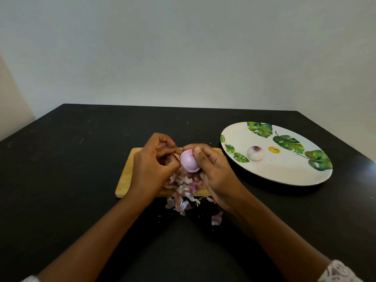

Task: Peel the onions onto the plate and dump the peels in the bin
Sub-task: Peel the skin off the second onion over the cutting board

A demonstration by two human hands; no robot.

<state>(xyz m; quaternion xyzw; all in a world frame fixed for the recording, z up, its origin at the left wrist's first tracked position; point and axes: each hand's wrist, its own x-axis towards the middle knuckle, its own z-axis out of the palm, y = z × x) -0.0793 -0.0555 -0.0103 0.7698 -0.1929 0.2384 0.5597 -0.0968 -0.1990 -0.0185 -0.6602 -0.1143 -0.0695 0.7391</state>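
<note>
A pale purple onion (188, 162) is held above the wooden cutting board (126, 176). My right hand (215, 176) grips it, thumb on top and fingers underneath. My left hand (151, 163) is at the onion's left side, its fingers curled and pinching a strip of skin. A heap of onion peels (184, 193) lies on the board's near edge and spills onto the black table. One peeled onion (255, 153) sits on the white plate (284, 171) with green leaf prints, to the right. No bin is in view.
A loose peel (216, 218) lies on the dark table (71, 169) nearer to me. The table's far edge meets a plain white wall. Behind my left hand something purplish on the board is mostly hidden.
</note>
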